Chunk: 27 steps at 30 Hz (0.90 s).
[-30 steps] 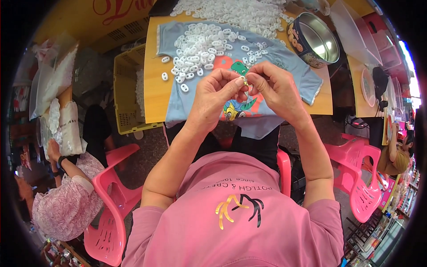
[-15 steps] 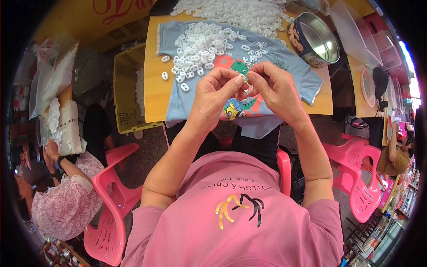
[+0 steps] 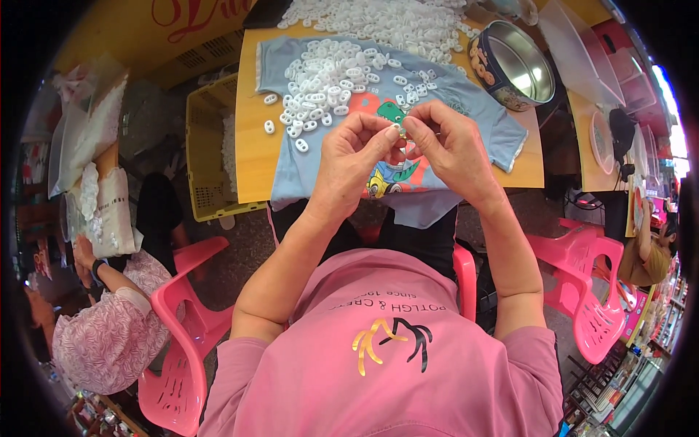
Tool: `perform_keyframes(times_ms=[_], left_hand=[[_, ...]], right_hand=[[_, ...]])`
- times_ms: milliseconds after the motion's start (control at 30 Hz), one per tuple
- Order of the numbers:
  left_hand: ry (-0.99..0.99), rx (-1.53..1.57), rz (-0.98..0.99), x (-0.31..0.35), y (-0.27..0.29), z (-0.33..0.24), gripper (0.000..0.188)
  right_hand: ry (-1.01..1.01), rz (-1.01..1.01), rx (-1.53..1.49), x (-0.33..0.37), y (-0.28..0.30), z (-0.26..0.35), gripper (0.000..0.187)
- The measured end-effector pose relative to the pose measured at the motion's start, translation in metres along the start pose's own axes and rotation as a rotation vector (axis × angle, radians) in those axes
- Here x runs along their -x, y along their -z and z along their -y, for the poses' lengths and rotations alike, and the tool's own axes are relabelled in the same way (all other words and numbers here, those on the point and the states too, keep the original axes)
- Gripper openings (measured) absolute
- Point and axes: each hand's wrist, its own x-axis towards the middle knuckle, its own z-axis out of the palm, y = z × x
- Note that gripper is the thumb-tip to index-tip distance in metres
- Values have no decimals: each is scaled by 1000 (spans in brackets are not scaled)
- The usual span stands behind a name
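My left hand (image 3: 354, 151) and my right hand (image 3: 452, 148) meet above a grey-blue T-shirt (image 3: 297, 169) with a cartoon dinosaur print. Thumb and fingers of both are pinched together on a small white plastic piece (image 3: 398, 130), mostly hidden by the fingertips. Just beyond my left hand lies a heap of white oval plastic pieces (image 3: 320, 81), many showing two holes. A few smaller white pieces (image 3: 413, 91) are scattered on the shirt beyond my fingers.
The shirt covers part of a wooden table (image 3: 254, 156). A larger white heap (image 3: 393, 25) lies at the far side, beside a round open tin (image 3: 518, 67). A yellow crate (image 3: 206, 156) stands left. Pink chairs (image 3: 186, 320) flank me; another person (image 3: 109, 320) sits at left.
My fingertips have shifted very slightly while both hands keep their pinch in the same place. The person at left has moved a hand a little.
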Motion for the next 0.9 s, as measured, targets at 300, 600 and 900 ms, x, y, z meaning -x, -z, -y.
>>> perform_keyframes(times_ms=[300, 600, 900], left_hand=[[-11, -1, -5, 1, -1, -1, 14], [-115, -19, -83, 2, -8, 17, 13], [11, 7, -95, -10, 8, 28, 13]], right_hand=[[-26, 35, 3, -2, 2, 1, 16], [31, -130, -81, 3, -25, -21, 13], [-88, -186, -214, 3, -25, -34, 11]])
